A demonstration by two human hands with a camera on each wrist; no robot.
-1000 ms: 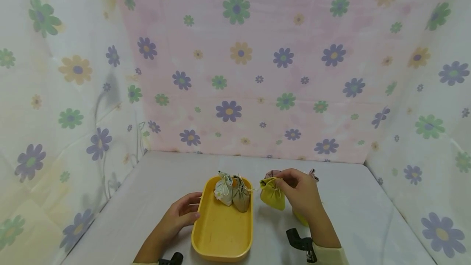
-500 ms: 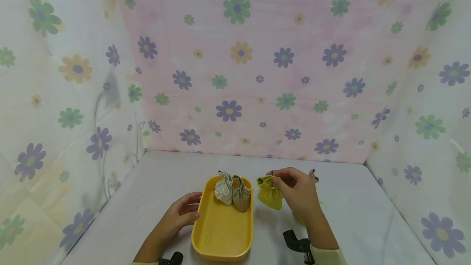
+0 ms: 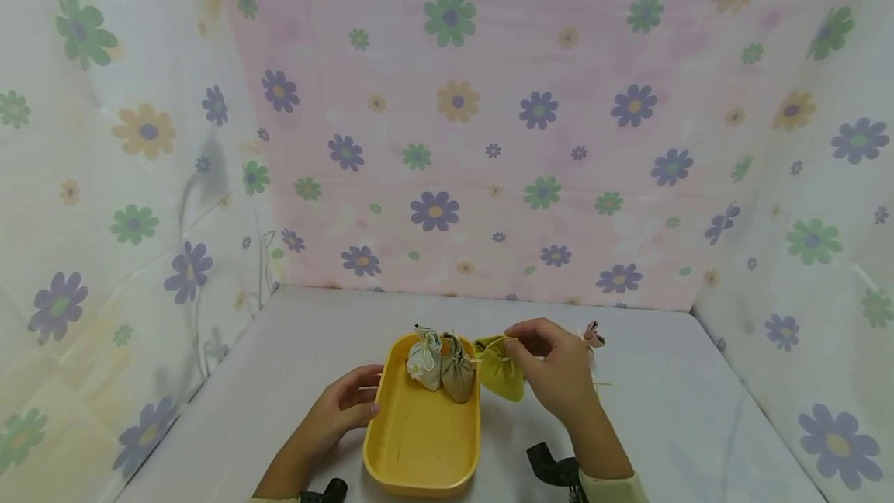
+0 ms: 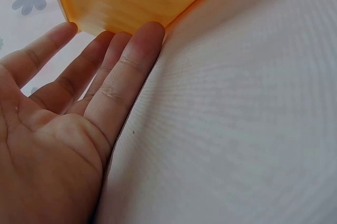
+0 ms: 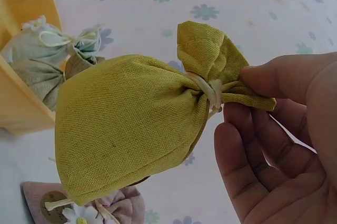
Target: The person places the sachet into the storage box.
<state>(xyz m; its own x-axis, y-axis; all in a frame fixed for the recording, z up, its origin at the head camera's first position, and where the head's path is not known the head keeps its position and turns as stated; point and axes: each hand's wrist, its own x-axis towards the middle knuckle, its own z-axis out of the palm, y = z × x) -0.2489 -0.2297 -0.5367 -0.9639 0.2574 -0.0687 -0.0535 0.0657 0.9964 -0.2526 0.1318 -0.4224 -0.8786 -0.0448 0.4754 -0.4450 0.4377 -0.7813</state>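
Note:
My right hand [image 3: 555, 371] pinches a yellow-green drawstring pouch [image 3: 501, 375] by its gathered neck, between thumb and fingers. In the head view the pouch hangs at the right rim of a yellow tray [image 3: 422, 449]. The right wrist view shows the pouch [image 5: 124, 124] tilted sideways, its cord tied round the neck. At the tray's far end lean a pale pouch [image 3: 424, 363] with a small white flower and an olive-brown pouch [image 3: 457, 375]. My left hand [image 3: 342, 410] touches the tray's left side; in the left wrist view its fingers [image 4: 113, 90] are extended against the yellow wall.
Behind my right hand a pink pouch [image 3: 594, 334] shows partly. A pink pouch with a daisy [image 5: 81, 211] lies low in the right wrist view. The white table [image 3: 328, 324] meets flowered cloth walls [image 3: 489, 123] at the back and sides.
My right hand has carried the yellow-green pouch left, up to the tray's right rim. More of the pink pouch behind that hand shows now. The left hand and tray stay put.

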